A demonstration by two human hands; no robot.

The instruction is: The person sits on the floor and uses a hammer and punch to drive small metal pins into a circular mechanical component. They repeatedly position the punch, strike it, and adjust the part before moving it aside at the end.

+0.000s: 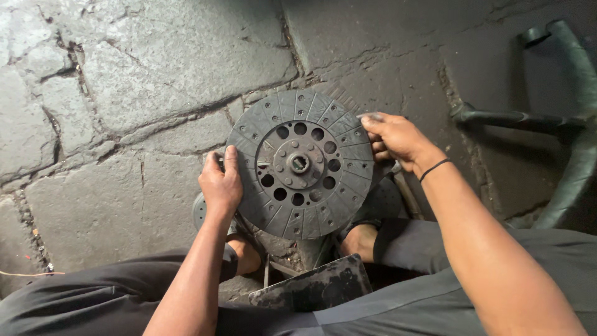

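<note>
A round dark clutch disc (300, 164) with a ring of holes and a splined hub at its middle is held flat over the stone floor, between my knees. My left hand (221, 183) grips its left rim, thumb on top. My right hand (392, 138) grips the upper right rim, with a black band on that wrist. Part of another round metal piece (199, 211) shows under the disc at the left.
The ground is cracked grey stone paving (124, 93). A bent dark green metal tube frame (559, 118) lies at the right. A flat dark metal plate (317, 287) rests between my legs, and my feet sit just below the disc.
</note>
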